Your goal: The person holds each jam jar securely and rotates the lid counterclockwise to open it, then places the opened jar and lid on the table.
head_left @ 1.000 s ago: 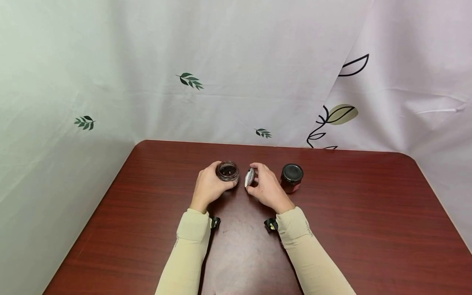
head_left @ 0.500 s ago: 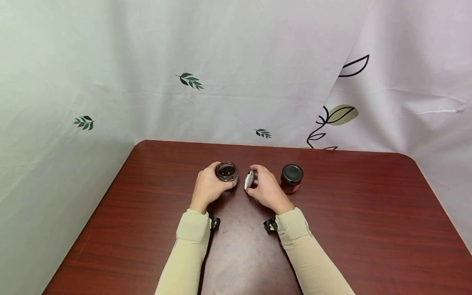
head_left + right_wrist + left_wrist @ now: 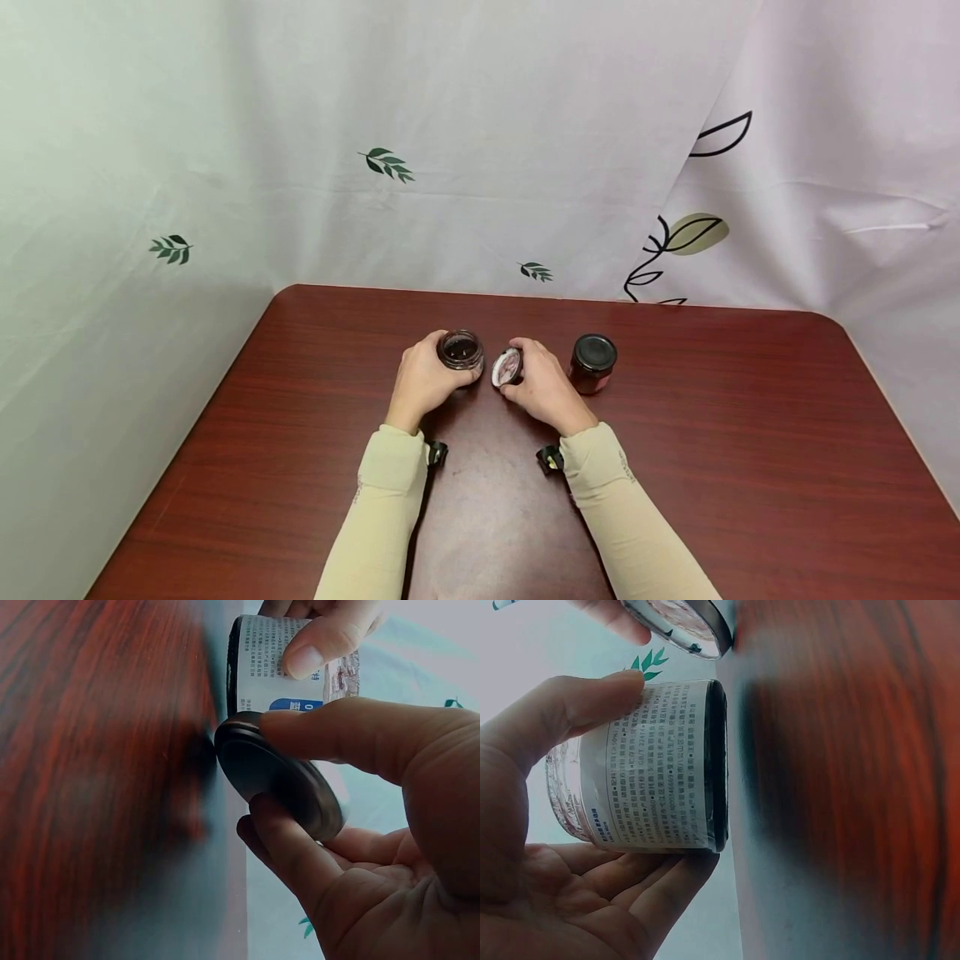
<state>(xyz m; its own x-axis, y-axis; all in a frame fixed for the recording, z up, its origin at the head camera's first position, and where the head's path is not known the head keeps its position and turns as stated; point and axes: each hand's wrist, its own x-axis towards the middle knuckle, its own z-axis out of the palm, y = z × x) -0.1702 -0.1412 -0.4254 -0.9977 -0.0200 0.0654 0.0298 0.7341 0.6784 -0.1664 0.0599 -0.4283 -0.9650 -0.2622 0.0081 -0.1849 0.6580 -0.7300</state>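
Note:
My left hand grips an open glass jar with dark contents that stands on the brown table. The jar carries a white printed label, with my thumb and fingers curled round it. My right hand pinches the jar's lid just right of the jar, tilted with its pale inside facing up and left. In the right wrist view the lid shows its dark outer face, one edge touching the table, close beside the jar.
A second jar with a black lid stands closed just right of my right hand. White printed curtains hang behind and beside the table. The table's near half is bare wood.
My right hand has lowered the lid and tilted it flatter, so its pale inside now shows. The left hand and the jar have stayed put.

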